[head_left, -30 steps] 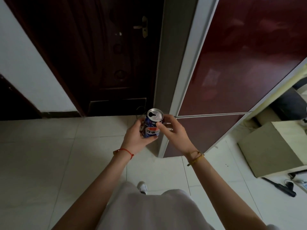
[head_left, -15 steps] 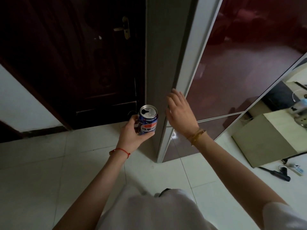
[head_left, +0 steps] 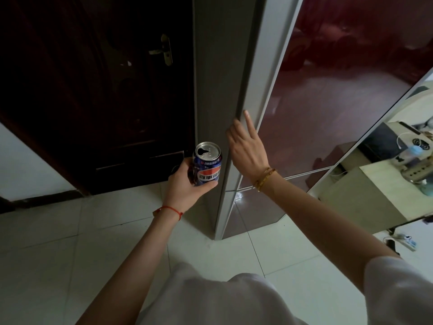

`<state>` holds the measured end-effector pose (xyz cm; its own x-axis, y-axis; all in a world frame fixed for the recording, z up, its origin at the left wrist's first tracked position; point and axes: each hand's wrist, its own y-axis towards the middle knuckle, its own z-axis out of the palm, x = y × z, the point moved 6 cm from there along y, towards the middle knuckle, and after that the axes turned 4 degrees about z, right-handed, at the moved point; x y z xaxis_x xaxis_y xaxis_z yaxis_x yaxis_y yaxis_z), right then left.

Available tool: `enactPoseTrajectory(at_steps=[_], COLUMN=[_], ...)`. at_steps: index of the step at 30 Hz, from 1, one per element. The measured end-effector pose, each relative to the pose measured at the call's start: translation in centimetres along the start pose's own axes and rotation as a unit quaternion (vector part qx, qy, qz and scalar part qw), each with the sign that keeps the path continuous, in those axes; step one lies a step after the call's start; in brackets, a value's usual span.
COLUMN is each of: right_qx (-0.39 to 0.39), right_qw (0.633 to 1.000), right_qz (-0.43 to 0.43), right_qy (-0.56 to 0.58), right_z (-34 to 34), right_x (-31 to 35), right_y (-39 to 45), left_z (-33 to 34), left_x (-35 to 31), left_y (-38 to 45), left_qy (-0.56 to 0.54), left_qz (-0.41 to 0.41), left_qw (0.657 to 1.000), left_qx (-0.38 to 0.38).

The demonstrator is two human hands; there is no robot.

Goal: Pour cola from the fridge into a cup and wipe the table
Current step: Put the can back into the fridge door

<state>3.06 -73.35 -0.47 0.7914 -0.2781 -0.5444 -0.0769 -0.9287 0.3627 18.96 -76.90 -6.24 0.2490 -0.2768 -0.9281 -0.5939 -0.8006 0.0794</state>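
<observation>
A blue cola can [head_left: 207, 166] with its top open stands upright in my left hand [head_left: 187, 184], which is wrapped around its left side and bottom. Just to its right rises the fridge [head_left: 328, 102], with dark red glossy doors and a grey side. My right hand [head_left: 247, 146] lies on the left edge of the upper fridge door, fingers curled around the edge and one finger pointing up. No cup and no cloth are in view.
A dark wooden door [head_left: 105, 90] with a brass handle stands left of the fridge. The floor has pale tiles [head_left: 58, 254]. At the right stand a beige cabinet [head_left: 365, 200] with small items on top, and a power strip [head_left: 405, 241] with cables lies on the floor.
My right hand let go of the can, rose to the fridge door's edge and took hold of it. My left hand kept the can upright. The view swung right and upward.
</observation>
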Motion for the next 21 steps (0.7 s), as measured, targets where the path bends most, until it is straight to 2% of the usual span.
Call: enactPoseTrajectory(at_steps=[15,21], right_qx=[-0.019,-0.103], right_qw=[0.998,0.992], right_qz=[0.053,0.079], right_qy=[0.006,0.007], right_z=[-1.5,-3.1], right_x=[0.5,-0.8], right_y=[-1.4,-8.6], left_z=[-0.2,0.5], left_x=[-1.3,-1.3], left_y=[-1.7,-2.6], left_qy=[-0.005,0.003], left_qz=[0.022,0.03], left_qw=[0.999,0.998], left_qx=[0.024,0.059])
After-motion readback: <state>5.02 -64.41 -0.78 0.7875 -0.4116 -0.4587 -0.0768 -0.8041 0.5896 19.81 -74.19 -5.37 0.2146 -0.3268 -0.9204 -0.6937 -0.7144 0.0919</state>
